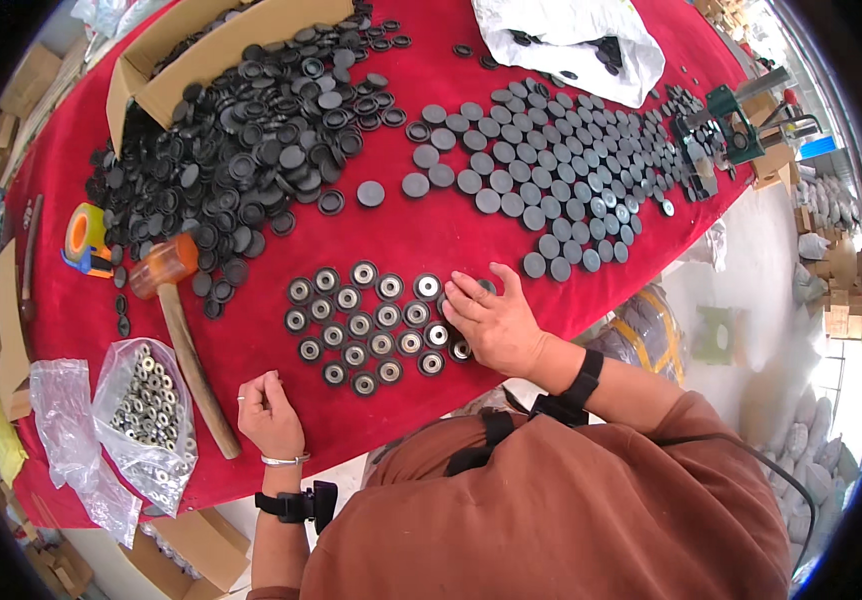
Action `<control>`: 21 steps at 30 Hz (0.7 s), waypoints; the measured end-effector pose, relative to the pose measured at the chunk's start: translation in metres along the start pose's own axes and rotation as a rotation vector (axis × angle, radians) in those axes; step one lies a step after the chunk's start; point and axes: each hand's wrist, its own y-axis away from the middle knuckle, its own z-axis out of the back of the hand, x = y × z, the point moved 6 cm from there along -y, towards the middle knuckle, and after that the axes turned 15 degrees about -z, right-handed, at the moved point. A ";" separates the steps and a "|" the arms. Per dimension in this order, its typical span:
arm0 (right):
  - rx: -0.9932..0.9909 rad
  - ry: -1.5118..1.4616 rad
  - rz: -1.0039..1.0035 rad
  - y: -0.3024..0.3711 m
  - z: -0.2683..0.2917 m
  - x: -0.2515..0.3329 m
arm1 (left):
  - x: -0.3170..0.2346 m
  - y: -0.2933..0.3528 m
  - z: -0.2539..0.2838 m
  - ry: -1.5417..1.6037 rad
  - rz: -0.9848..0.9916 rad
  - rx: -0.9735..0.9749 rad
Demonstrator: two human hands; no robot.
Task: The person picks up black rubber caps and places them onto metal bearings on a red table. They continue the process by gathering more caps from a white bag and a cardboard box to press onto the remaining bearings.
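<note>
Discs with shiny metal centres (360, 324) lie in loose rows on the red cloth (251, 350), to the right of the mallet (188, 348), which has a wooden handle. Right hand (491, 325) is at the far side of these discs from the mallet, palm down, with fingers partly spread and touching there; I cannot tell if they grip something. Left hand (271, 418) rests near the lower end of the mallet's handle, on its right, with fingers curled; what is inside, if anything, is hidden. On the mallet's left lies one clear bag of small metal rings (154, 410). Beyond the mallet's head a heap of black caps (261, 155) spreads, and well apart to its upper right are many flat grey discs (541, 165).
</note>
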 end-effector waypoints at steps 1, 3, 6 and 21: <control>-0.021 -0.060 -0.018 -0.001 0.001 -0.005 | -0.022 -0.014 0.001 -0.019 -0.122 -0.006; -0.079 -0.067 -0.019 -0.004 0.009 -0.013 | -0.057 -0.043 -0.008 -0.006 -0.276 0.040; -0.070 -0.118 0.086 -0.007 0.010 -0.021 | -0.086 -0.087 -0.059 0.048 -0.321 0.231; -0.128 -0.172 0.000 -0.012 0.006 -0.087 | -0.060 -0.147 -0.190 0.334 0.599 0.479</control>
